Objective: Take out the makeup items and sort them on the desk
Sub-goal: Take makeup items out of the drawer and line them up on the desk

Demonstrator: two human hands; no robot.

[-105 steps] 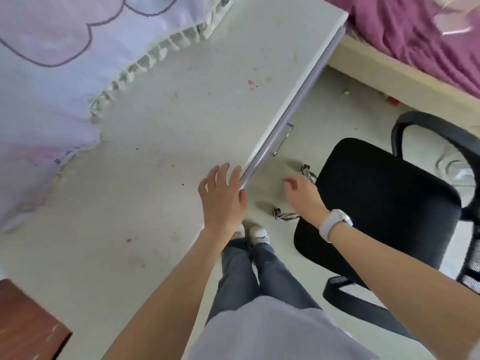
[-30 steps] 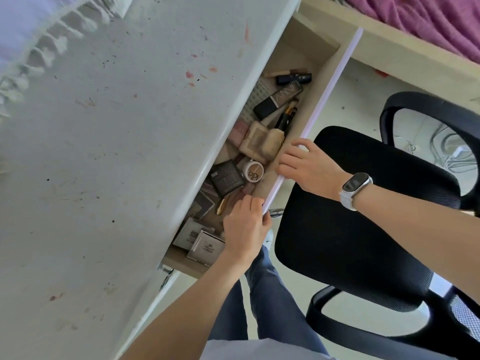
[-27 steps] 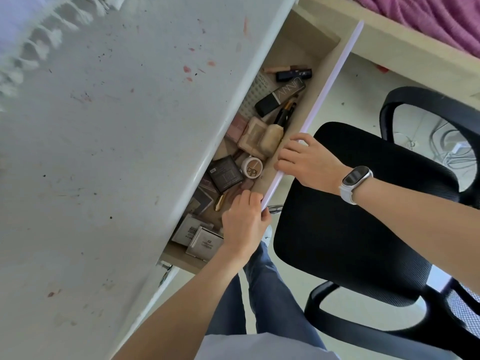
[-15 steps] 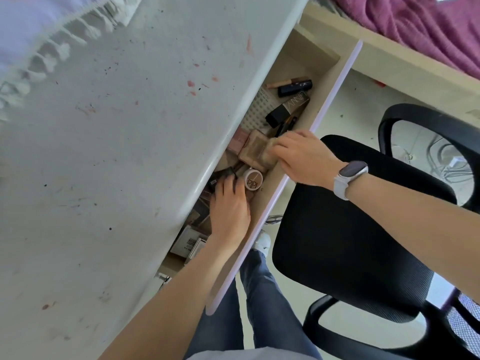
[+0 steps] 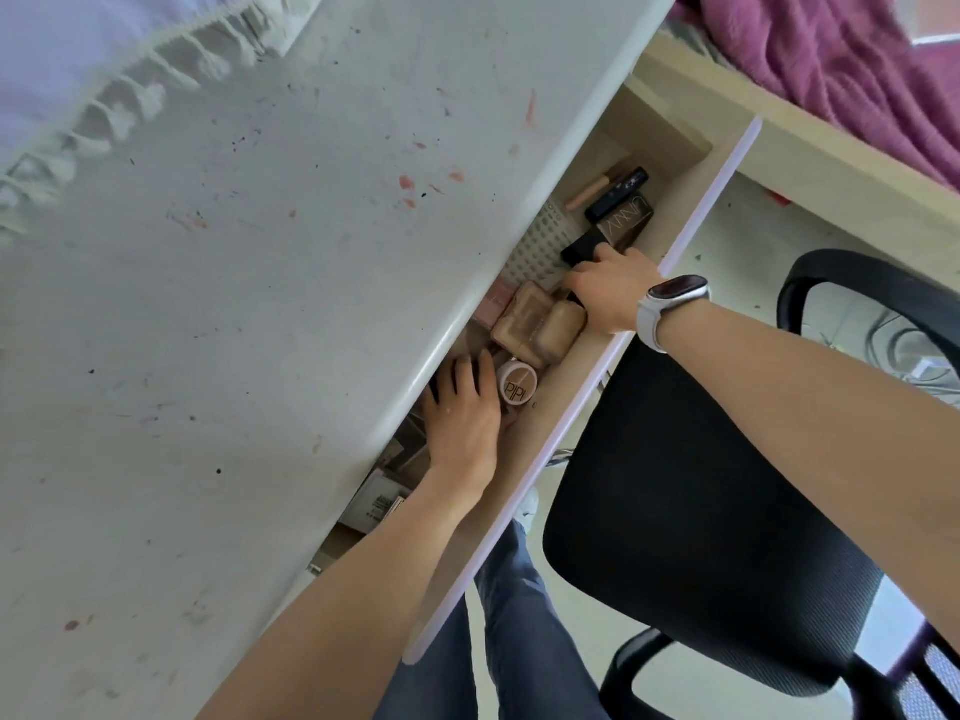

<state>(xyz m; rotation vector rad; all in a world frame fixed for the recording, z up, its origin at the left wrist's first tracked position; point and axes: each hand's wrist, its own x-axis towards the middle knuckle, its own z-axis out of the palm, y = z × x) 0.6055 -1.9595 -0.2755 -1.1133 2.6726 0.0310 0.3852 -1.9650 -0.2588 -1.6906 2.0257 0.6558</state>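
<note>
Both hands are in the open drawer (image 5: 670,200) under the desk (image 5: 234,304): the left hand (image 5: 465,423) lies fingers-straight over makeup beside the round PIPI jar (image 5: 518,386), the right hand (image 5: 608,293) reaches toward the black-capped UNNY tube (image 5: 608,232), its fingers curled, hold unclear.

Both forearms were bare, with no sleeves visible. The right wrist carried a smartwatch (image 5: 675,298) with a dark rounded-rectangular face and a white strap. The legs wore dark blue-grey trousers (image 5: 514,631); a white shoe (image 5: 527,504) was partly visible.
</note>
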